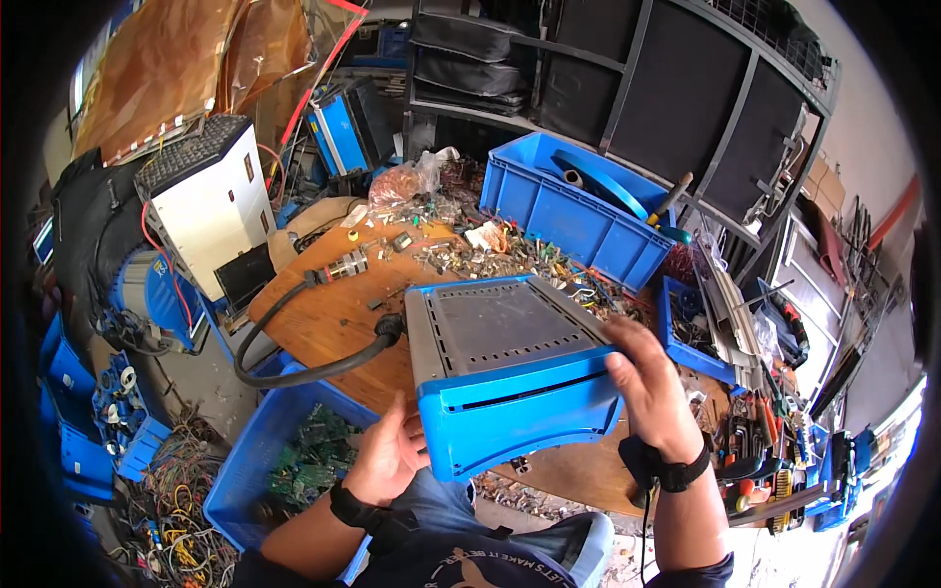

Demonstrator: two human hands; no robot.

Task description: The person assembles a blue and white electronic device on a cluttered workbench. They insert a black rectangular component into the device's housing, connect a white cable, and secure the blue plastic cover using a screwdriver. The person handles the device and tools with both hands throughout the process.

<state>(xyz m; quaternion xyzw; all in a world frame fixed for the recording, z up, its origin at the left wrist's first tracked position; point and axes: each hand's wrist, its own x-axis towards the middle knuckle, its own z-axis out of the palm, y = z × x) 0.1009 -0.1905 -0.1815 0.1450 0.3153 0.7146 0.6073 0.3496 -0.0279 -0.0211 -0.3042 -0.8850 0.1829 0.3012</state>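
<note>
A blue and grey metal equipment case (520,416) is tilted toward me at the table's front edge, its slotted grey cover facing up. My right hand (652,387) grips its right side, with the fingers over the top edge and the thumb on the blue front. My left hand (392,451) is against the lower left side, palm facing the case; some of its fingertips are hidden. A thick black cable (323,377) leaves the case's left side and loops to a round metal connector (343,267) on the table.
Loose scrap parts (500,240) cover the back of the wooden table (294,318). Behind them is a large blue crate (578,211). A blue bin of green circuit boards (314,451) sits at my lower left. Hand tools (750,431) crowd the right side. A white cabinet (221,216) stands at left.
</note>
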